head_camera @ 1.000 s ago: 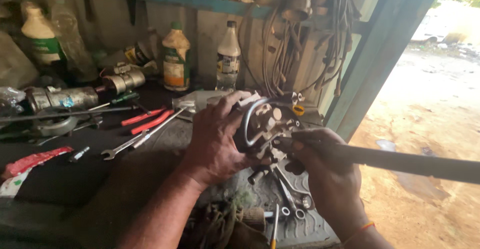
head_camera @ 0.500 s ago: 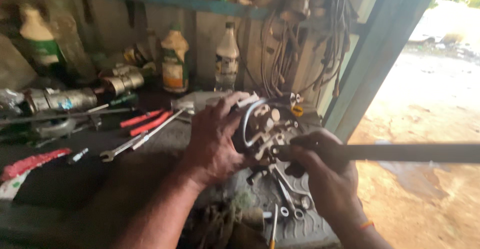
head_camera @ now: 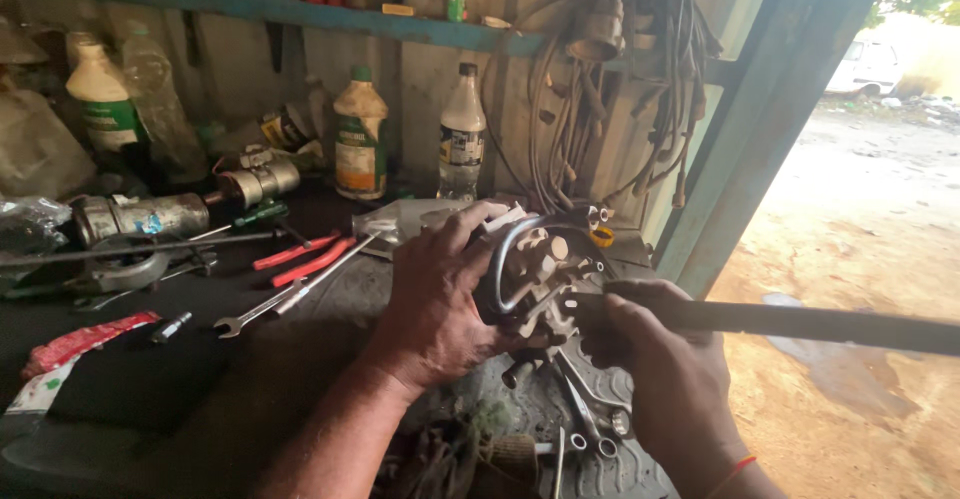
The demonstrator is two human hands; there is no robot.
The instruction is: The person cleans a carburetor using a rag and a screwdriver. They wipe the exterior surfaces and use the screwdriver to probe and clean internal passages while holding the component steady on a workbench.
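Daylight poured in from the open doorway on the right and blew out the sandy ground (head_camera: pixel 860 259) — pretty washed out there. The counter (head_camera: pixel 150 379) on the left sat in dim shadow, murky and low-contrast. Edges looked a bit bent, wide-angle style — overall slightly soft.

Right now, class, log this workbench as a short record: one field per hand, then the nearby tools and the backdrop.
Left hand: grips a metal engine part with a curved tube
Right hand: holds a long dark bar against that part
Bench: spanner, red-handled pliers
Wall: bottles, hanging cables
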